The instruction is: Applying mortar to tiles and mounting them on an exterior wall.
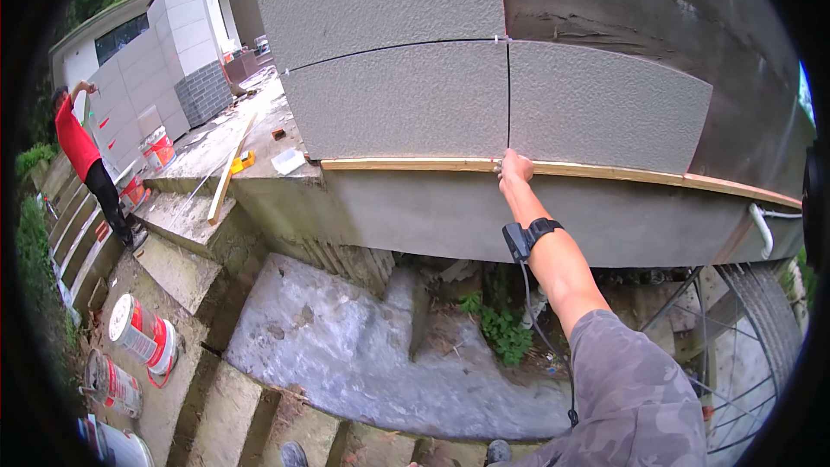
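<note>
In the lower right, a camouflage sleeve [635, 380] is framing the right arm, which is spanning the gap between the steps and the wall. At the frame's centre, the right hand [516, 168] is touching the wooden batten [415, 164] at the foot of a joint, its fingers bunching inward; I cannot tell whether they are gripping anything small. The left hand is not showing. Just above, the left lower panel [398, 104] and the right lower panel [605, 104] are sitting along the batten, which is probably bearing their weight and keeping their bottoms aligned. A white spacer [500, 39] is straddling the upper end of that joint, presumably holding the gap even. At lower left, a white-and-red bucket [143, 329] is standing on a step, seemingly for handy reach. Farther off, at upper left, a co-worker in red [79, 138] is raising an arm beside pale wall slabs [138, 69].
</note>
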{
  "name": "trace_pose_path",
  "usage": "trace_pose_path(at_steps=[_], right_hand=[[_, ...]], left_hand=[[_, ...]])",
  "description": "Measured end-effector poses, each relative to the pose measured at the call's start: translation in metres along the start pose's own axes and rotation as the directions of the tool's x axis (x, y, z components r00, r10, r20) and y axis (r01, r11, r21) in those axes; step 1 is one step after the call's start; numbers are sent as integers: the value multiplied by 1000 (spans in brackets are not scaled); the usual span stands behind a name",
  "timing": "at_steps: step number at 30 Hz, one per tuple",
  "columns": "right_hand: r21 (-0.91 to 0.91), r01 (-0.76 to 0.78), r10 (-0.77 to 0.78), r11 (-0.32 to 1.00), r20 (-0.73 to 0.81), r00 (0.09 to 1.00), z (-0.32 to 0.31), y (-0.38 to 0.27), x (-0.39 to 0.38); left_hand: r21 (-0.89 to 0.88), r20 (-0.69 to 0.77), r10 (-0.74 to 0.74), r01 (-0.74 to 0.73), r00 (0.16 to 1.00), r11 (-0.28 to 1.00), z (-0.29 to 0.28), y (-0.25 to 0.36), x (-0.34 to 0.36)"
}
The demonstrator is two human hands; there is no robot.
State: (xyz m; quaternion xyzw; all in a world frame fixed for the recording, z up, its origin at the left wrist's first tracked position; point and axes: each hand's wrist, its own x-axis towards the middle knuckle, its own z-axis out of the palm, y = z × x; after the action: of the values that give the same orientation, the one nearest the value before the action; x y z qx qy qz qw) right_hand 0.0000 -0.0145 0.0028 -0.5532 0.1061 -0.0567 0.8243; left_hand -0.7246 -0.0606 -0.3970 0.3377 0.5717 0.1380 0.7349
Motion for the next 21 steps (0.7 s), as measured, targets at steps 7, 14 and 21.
trace_pose_path(at_steps=[7,14,21], right_hand=[[68,-37,36,997,13,999,10,4,-1],[171,63,-72,983,46,996,2,27,9],[72,102,-106,992,59,993,5,28,3]], left_hand=[[6,-46,-88,88,995,996,8,4,-8],[-11,-77,-102,101,992,995,9,-1,5],[712,180,375,-384,909,588,-2,-19,23]])
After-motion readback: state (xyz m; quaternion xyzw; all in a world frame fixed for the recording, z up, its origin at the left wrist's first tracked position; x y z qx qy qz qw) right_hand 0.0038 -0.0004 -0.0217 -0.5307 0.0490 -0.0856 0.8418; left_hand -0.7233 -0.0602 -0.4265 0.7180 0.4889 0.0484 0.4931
